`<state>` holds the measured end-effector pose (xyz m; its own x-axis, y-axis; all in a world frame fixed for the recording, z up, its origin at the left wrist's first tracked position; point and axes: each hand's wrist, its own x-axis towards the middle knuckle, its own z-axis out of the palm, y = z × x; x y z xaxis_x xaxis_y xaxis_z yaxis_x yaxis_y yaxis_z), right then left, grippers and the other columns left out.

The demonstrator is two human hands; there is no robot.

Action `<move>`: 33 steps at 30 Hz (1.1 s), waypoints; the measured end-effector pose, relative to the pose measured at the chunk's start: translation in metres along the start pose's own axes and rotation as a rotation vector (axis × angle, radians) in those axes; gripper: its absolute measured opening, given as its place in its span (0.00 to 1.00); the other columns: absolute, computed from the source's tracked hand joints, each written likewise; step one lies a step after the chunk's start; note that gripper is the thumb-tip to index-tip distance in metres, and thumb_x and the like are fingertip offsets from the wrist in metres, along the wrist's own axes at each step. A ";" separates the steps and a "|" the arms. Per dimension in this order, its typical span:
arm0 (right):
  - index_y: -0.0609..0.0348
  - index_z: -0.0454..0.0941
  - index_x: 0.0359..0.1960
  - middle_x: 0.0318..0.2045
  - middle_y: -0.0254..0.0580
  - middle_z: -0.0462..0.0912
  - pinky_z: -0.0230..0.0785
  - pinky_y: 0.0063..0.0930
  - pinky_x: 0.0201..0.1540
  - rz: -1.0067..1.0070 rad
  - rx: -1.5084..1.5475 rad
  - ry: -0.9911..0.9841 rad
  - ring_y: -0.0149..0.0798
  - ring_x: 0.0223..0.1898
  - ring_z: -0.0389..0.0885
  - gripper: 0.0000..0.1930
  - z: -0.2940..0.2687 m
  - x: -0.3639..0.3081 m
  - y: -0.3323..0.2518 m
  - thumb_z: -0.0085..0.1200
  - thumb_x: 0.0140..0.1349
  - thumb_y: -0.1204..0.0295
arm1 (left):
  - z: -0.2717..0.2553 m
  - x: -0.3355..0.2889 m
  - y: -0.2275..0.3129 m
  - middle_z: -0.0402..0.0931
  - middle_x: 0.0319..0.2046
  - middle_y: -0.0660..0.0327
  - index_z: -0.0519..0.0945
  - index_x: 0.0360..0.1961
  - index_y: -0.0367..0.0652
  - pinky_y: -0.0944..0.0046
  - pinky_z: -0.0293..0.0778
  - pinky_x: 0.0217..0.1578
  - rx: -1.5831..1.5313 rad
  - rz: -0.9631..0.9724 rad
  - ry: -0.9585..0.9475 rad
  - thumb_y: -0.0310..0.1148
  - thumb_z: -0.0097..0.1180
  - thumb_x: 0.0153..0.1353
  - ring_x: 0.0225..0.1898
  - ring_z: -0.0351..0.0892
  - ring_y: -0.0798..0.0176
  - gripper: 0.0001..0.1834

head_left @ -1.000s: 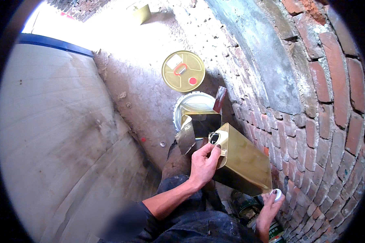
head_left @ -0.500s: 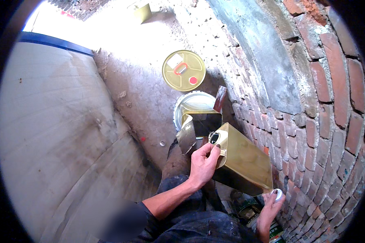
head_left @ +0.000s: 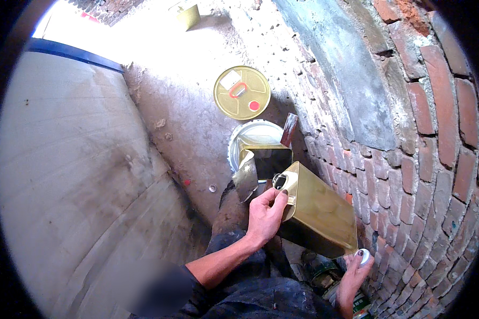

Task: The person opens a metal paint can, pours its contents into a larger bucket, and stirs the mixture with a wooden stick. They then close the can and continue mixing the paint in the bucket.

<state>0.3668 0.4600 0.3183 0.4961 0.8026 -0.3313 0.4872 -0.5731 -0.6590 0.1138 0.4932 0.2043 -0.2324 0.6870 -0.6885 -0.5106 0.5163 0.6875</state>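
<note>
- The left hand [head_left: 263, 218] pinches the thin handle on the top face of a gold tin [head_left: 324, 212], thumb against fingers, beside its round dark mouth.
- That tin is a smooth, slightly dented metal box with rounded edges; it lies tilted between the two hands, its mouth end just right of an open tin [head_left: 275, 161].
- The right hand [head_left: 354, 275] closes around a white, round, smooth cap [head_left: 363, 258] at the tin's far lower corner; some of its fingers are hidden there.
- The open tin is square-mouthed and dark inside, its cut metal flap [head_left: 245, 181] curling outward with a bent, ragged edge.
- Behind it sits a pale round bucket [head_left: 257, 129] with a notched rim, overlapped by a flat brown stick [head_left: 289, 129].
- Farther off, a round gold drum top [head_left: 242, 101] bears a red looped handle and a red disc.
- Rough brickwork [head_left: 436, 101] curves along the right; creased, stained pale sheeting [head_left: 74, 133] fills the left.
</note>
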 end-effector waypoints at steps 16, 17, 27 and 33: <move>0.64 0.59 0.45 0.38 0.43 0.69 0.72 0.35 0.51 -0.013 -0.057 -0.024 0.33 0.39 0.72 0.12 0.000 -0.003 -0.009 0.41 0.73 0.65 | -0.003 -0.002 0.001 0.68 0.20 0.74 0.76 0.24 0.37 0.74 0.57 0.22 -0.034 0.029 0.004 0.35 0.51 0.67 0.23 0.60 0.80 0.15; 0.64 0.59 0.45 0.38 0.43 0.69 0.72 0.35 0.51 -0.016 -0.046 -0.021 0.33 0.39 0.72 0.12 0.001 -0.003 -0.010 0.41 0.73 0.66 | -0.002 -0.003 0.002 0.68 0.20 0.74 0.76 0.24 0.37 0.74 0.57 0.22 -0.031 0.034 0.002 0.35 0.51 0.67 0.23 0.60 0.80 0.16; 0.64 0.59 0.46 0.39 0.44 0.69 0.71 0.35 0.51 -0.059 -0.027 -0.043 0.33 0.40 0.72 0.12 -0.001 0.000 -0.008 0.40 0.73 0.67 | -0.002 -0.001 -0.002 0.68 0.20 0.74 0.76 0.25 0.37 0.74 0.56 0.22 -0.045 0.041 -0.002 0.35 0.51 0.67 0.23 0.60 0.81 0.15; 0.64 0.59 0.45 0.39 0.45 0.68 0.72 0.35 0.50 -0.073 -0.038 -0.004 0.34 0.40 0.72 0.12 -0.002 0.004 -0.006 0.40 0.73 0.66 | 0.001 -0.001 -0.001 0.68 0.19 0.72 0.74 0.23 0.36 0.73 0.60 0.22 -0.073 0.031 0.005 0.33 0.52 0.65 0.22 0.62 0.80 0.15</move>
<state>0.3678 0.4660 0.3224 0.4557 0.8430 -0.2857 0.5487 -0.5188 -0.6555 0.1157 0.4923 0.2046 -0.2533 0.6993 -0.6685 -0.5623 0.4558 0.6900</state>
